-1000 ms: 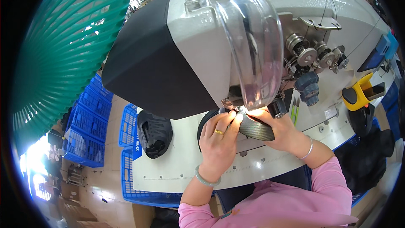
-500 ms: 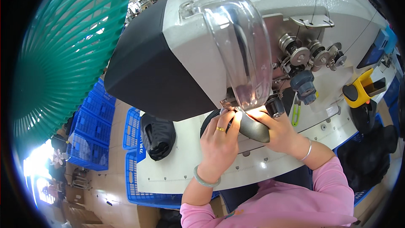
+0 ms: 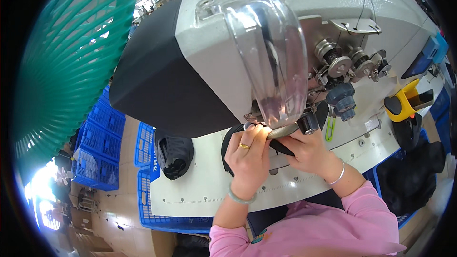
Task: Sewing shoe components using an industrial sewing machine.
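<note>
Dark shoe piece — curved, grey-edged; left fingers, right fingers, pinched closed on it

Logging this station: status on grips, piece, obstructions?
Left grip and right grip both on grey-and-black piece. Stitching spot below machine head hidden. Clear guard close above; dark shoe apart, left.

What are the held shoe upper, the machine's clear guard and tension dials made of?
Shoe upper: probably textile, softly matte, visibly bending; exact fibre unclear.
Clear guard: likely glossy plastic, transparent with highlights.
Tension dials: apparently metal, silvery, shiny.
</note>
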Demonstrator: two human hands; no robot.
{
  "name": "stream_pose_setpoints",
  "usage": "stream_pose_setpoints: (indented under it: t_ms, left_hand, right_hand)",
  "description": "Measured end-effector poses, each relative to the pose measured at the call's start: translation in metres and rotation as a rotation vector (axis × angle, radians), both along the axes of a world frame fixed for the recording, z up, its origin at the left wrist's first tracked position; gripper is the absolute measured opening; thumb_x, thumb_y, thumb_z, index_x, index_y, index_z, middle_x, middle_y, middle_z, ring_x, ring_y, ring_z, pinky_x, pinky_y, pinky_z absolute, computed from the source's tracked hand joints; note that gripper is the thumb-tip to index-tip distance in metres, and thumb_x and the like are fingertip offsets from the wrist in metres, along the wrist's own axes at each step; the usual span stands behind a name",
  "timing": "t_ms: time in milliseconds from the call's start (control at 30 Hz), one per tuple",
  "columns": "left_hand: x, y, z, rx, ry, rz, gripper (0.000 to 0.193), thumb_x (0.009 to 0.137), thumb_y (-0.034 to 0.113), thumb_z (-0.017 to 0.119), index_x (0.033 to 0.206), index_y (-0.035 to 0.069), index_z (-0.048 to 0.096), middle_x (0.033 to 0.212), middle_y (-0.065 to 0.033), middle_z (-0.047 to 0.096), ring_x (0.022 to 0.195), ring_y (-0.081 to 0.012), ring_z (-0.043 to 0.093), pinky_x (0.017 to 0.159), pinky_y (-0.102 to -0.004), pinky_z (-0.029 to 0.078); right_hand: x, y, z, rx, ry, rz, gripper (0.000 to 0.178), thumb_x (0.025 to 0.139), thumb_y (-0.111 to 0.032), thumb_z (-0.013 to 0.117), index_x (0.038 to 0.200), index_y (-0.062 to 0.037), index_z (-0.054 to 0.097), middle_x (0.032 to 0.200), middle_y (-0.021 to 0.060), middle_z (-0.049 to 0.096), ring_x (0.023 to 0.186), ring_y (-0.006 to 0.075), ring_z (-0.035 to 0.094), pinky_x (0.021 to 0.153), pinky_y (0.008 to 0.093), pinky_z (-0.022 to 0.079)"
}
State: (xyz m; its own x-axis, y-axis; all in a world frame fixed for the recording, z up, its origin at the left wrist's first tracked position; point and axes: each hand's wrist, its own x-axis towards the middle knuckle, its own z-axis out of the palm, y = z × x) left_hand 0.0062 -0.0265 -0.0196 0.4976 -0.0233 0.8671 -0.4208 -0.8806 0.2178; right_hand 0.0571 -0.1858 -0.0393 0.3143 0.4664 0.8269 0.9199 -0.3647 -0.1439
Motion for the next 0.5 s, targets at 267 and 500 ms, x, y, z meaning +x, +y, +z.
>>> stream_pose_setpoints:
  t_ms: [267, 500]
  left_hand:
    - [-0.012, 0.012, 0.008, 0.153, 0.096, -0.061, 0.034, 0.061, -0.006, 0.069, 0.093, 0.005, 0.071, 0.095, -0.006, 0.064, 0.089, -0.0279, 0.062, 0.073, -0.0348, 0.053]
    - [-0.006, 0.022, 0.013, 0.068, 0.135, -0.113, 0.034, 0.063, -0.006, 0.068, 0.095, 0.005, 0.071, 0.092, -0.0068, 0.066, 0.084, -0.0276, 0.063, 0.073, -0.0346, 0.053]
  right_hand:
    - [-0.001, -0.006, 0.001, -0.035, 0.015, -0.013, 0.036, 0.051, -0.008, 0.069, 0.087, -0.0073, 0.066, 0.087, 0.0052, 0.051, 0.087, 0.0277, 0.051, 0.065, 0.038, 0.038]
    - [0.004, -0.011, 0.005, -0.073, -0.022, -0.032, 0.038, 0.055, -0.009, 0.071, 0.093, -0.0133, 0.066, 0.089, 0.0049, 0.052, 0.083, 0.0264, 0.054, 0.067, 0.0377, 0.039]
